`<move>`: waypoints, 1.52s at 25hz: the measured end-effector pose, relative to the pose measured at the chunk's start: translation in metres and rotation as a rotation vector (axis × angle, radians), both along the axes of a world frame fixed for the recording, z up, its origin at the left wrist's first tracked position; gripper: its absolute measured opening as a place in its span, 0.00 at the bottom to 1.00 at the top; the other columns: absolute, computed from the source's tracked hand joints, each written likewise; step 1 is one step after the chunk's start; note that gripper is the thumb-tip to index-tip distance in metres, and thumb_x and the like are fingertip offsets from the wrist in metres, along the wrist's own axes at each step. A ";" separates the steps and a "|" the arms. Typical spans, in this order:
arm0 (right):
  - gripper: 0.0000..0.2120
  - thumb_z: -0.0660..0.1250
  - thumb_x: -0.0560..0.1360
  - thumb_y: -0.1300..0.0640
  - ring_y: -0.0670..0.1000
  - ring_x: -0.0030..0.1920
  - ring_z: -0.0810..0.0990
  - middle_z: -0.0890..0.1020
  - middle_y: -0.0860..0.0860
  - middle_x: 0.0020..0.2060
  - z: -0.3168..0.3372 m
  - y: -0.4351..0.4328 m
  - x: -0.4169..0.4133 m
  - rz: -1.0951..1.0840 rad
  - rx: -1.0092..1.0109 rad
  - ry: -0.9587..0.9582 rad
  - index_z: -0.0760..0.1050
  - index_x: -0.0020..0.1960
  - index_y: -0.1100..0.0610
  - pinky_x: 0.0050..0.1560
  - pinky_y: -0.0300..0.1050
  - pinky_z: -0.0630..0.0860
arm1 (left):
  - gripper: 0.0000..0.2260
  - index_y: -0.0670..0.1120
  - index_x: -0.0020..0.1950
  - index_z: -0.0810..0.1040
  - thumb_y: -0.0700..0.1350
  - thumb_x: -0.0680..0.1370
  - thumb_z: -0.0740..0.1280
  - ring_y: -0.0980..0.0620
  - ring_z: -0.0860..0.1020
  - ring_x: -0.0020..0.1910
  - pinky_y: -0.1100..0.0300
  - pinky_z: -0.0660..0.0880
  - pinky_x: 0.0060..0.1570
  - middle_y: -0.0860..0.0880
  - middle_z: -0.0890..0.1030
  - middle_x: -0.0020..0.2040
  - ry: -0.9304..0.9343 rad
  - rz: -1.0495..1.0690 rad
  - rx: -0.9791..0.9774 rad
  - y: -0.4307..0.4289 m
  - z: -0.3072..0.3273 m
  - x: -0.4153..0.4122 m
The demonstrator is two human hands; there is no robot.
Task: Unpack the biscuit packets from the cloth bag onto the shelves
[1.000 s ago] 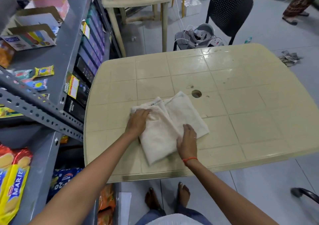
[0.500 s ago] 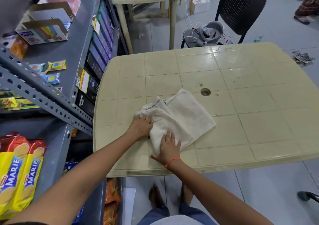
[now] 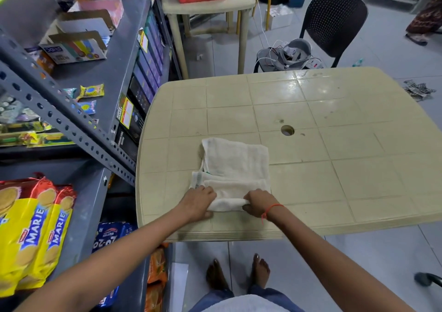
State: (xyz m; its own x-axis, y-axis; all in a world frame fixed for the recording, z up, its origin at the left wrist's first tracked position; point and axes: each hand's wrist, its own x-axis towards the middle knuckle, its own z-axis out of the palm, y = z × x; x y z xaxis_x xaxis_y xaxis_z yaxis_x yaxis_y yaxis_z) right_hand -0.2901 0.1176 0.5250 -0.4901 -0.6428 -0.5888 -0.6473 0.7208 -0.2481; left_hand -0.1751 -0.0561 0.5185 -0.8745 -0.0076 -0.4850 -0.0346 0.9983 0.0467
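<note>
A cream, soft woven cloth bag (image 3: 235, 165) is shown lying flat and folded on the beige moulded-plastic table (image 3: 334, 120), close to its near left edge. Its near fold is pinched at either end by the left hand (image 3: 198, 201) and the right hand (image 3: 257, 202), with fingers curled round the rolled cloth. The bag appears empty, so it is judged light, limp and unbreakable, and best taken at folded edges or corners. Yellow-and-red biscuit packets (image 3: 35, 228) are seen standing on the grey steel shelf (image 3: 91, 192) to the left.
</note>
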 end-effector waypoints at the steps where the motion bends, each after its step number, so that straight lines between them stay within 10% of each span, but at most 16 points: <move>1: 0.14 0.62 0.74 0.53 0.56 0.45 0.77 0.82 0.60 0.51 0.007 -0.002 -0.006 -0.007 0.047 -0.073 0.78 0.53 0.61 0.45 0.44 0.72 | 0.18 0.45 0.60 0.73 0.53 0.74 0.66 0.43 0.75 0.58 0.52 0.73 0.50 0.44 0.76 0.61 -0.044 0.037 0.099 -0.004 0.009 -0.007; 7: 0.18 0.61 0.76 0.52 0.57 0.55 0.78 0.79 0.61 0.57 0.053 -0.006 -0.058 -0.094 0.135 -0.096 0.74 0.60 0.63 0.50 0.44 0.69 | 0.19 0.42 0.50 0.77 0.55 0.68 0.64 0.48 0.74 0.44 0.57 0.67 0.36 0.44 0.78 0.46 -0.140 0.278 0.482 -0.034 0.062 -0.060; 11: 0.12 0.59 0.75 0.56 0.60 0.50 0.78 0.81 0.61 0.53 0.040 -0.013 -0.096 -0.310 -0.093 0.146 0.73 0.55 0.60 0.44 0.46 0.70 | 0.13 0.44 0.56 0.76 0.47 0.74 0.64 0.46 0.73 0.45 0.57 0.68 0.41 0.46 0.76 0.49 0.109 0.514 0.282 -0.045 0.053 -0.109; 15: 0.22 0.53 0.78 0.60 0.59 0.70 0.67 0.69 0.59 0.70 0.006 -0.022 -0.082 -0.236 -0.226 0.420 0.60 0.72 0.59 0.68 0.56 0.64 | 0.18 0.46 0.68 0.68 0.47 0.78 0.58 0.43 0.72 0.61 0.50 0.69 0.58 0.43 0.73 0.67 0.067 0.581 0.086 -0.042 0.024 -0.116; 20: 0.44 0.37 0.67 0.26 0.57 0.77 0.41 0.41 0.53 0.77 -0.042 -0.015 -0.036 0.041 -0.115 0.250 0.40 0.76 0.49 0.73 0.64 0.43 | 0.39 0.47 0.78 0.53 0.70 0.74 0.41 0.44 0.54 0.78 0.42 0.45 0.74 0.44 0.54 0.79 0.233 0.091 0.001 -0.010 -0.021 -0.067; 26: 0.43 0.24 0.62 0.30 0.55 0.71 0.27 0.28 0.53 0.71 -0.062 -0.019 -0.010 0.059 -0.092 0.223 0.32 0.74 0.46 0.72 0.67 0.37 | 0.45 0.48 0.76 0.59 0.76 0.69 0.42 0.39 0.59 0.76 0.36 0.58 0.70 0.43 0.59 0.78 0.031 0.045 -0.044 -0.028 -0.051 -0.035; 33: 0.36 0.32 0.70 0.33 0.61 0.75 0.31 0.29 0.53 0.72 -0.053 -0.098 0.054 0.285 -0.052 0.092 0.38 0.76 0.45 0.70 0.69 0.35 | 0.47 0.50 0.77 0.53 0.78 0.67 0.49 0.39 0.60 0.76 0.35 0.62 0.69 0.44 0.58 0.78 -0.019 0.203 -0.090 -0.090 -0.038 0.061; 36: 0.30 0.43 0.78 0.37 0.60 0.76 0.35 0.36 0.53 0.76 -0.041 -0.117 0.057 0.252 0.033 0.006 0.43 0.76 0.45 0.71 0.69 0.39 | 0.50 0.51 0.78 0.48 0.79 0.63 0.42 0.41 0.49 0.78 0.39 0.48 0.74 0.44 0.47 0.80 -0.197 0.256 -0.078 -0.090 -0.004 0.058; 38: 0.28 0.46 0.79 0.40 0.59 0.77 0.47 0.47 0.54 0.78 -0.017 -0.130 0.037 0.247 0.051 -0.046 0.50 0.76 0.49 0.74 0.64 0.49 | 0.42 0.48 0.75 0.59 0.75 0.70 0.48 0.41 0.59 0.75 0.42 0.57 0.71 0.42 0.58 0.77 -0.205 0.284 -0.094 -0.082 0.024 0.031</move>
